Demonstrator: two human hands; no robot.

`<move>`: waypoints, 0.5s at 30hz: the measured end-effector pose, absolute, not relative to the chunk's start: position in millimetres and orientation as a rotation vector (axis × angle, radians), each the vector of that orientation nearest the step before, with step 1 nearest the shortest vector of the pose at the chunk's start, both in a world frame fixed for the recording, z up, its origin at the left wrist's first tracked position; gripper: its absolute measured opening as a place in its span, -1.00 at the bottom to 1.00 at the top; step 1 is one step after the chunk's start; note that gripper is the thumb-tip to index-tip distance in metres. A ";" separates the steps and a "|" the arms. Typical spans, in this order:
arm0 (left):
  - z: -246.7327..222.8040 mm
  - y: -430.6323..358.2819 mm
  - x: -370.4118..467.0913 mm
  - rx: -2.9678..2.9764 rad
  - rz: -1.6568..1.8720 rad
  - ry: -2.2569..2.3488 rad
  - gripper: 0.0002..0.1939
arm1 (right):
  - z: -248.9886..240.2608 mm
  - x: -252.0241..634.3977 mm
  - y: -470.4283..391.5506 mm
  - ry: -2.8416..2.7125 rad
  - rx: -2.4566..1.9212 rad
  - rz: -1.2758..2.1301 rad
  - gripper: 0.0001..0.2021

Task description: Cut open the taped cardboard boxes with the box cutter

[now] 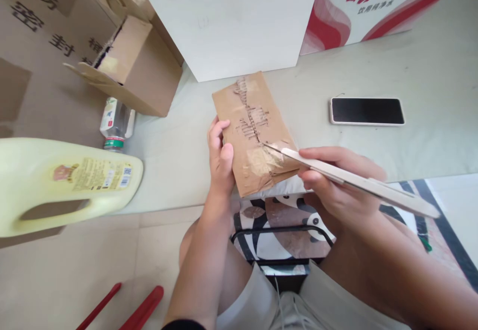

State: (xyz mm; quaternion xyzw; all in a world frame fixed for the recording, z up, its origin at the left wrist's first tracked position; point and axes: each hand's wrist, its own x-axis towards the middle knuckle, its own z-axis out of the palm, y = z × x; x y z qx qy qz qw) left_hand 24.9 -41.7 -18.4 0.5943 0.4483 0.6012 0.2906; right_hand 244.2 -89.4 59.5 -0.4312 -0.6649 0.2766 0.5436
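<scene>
A brown cardboard box point(239, 158) lies tilted at the front edge of the grey-green surface, with torn, ragged slits along its top face and patches of tape. My left hand point(221, 158) grips its left side, thumb on top. In my right hand point(336, 175), closed around the handle, is a white utility knife point(358, 183). The knife's thin blade points left, its tip touching or just above the lower end of the slit. What the box holds is hidden.
A phone point(368, 111) lies at the right. White boxes point(239, 26) stand behind. At the left are an open carton point(149, 66), a small clear bottle point(115, 121) and a large yellow jug point(123, 170). Red handles point(142, 310) show at lower left.
</scene>
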 end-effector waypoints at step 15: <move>-17.2 -43.9 28.7 1.595 1.600 1.218 -0.54 | 74.9 231.5 -93.8 -1.802 -1.170 0.451 -0.96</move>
